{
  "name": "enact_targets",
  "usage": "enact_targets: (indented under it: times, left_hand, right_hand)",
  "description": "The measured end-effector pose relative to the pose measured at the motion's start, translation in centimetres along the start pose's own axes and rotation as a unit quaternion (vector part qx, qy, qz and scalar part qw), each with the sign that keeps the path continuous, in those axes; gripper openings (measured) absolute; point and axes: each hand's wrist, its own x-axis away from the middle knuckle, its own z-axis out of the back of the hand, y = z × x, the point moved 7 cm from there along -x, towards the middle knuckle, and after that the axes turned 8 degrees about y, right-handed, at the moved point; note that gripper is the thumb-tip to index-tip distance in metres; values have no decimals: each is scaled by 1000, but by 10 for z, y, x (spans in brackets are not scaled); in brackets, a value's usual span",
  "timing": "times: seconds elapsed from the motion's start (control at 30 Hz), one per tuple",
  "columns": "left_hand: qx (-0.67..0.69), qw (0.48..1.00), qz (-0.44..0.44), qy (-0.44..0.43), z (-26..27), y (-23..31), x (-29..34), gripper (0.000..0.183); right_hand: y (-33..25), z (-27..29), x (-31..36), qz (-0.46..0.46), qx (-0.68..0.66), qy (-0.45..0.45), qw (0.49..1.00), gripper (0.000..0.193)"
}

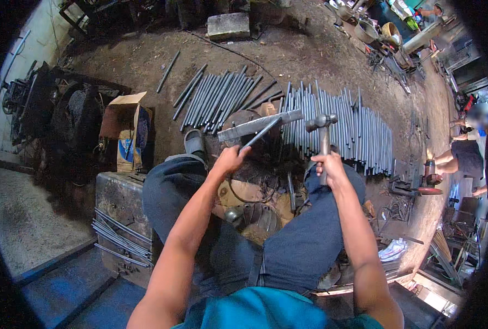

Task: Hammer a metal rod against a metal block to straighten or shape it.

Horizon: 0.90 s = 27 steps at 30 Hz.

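Observation:
My left hand (pixel 231 160) is closed around the near end of a grey metal rod (pixel 263 133). The rod slants up and to the right, its far part lying across a long flat steel bar (pixel 247 128) that looks like a narrow anvil. Closed on a hammer handle is my right hand (pixel 330 166), above my right knee. The hammer (pixel 321 123) stands head up, just right of the steel bar's end and apart from the rod. Part of the bar's support is hidden in shadow.
Cut rods lie on the dirt floor in a left pile (pixel 216 101) and a larger right pile (pixel 342 126). Thin rods (pixel 120 238) rest on a metal block at my left, near a cardboard box (pixel 124 118). At far right, another person (pixel 463 156) works near sparks.

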Motion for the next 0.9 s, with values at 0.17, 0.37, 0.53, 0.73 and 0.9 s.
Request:
enact_targets:
  times: [0.17, 0.37, 0.53, 0.73, 0.9]
  left_hand:
    - [-28, 998, -37, 36, 11, 37, 6, 52]
    - [2, 999, -34, 39, 32, 62, 25, 53]
    - [190, 981, -34, 20, 49, 101, 73, 48]
    - [303, 948, -75, -65, 53, 155, 130, 48]
    - [353, 925, -24, -138, 35, 162, 163, 57]
  right_hand:
    - [59, -26, -31, -252, -236, -110, 932, 21]
    - [49, -34, -18, -234, -191, -132, 944, 23]
    - [39, -31, -15, -176, -146, -124, 966, 22]
    - [48, -28, -18, -228, -217, -114, 942, 20]
    - [44, -33, -12, -197, -200, -119, 952, 16]
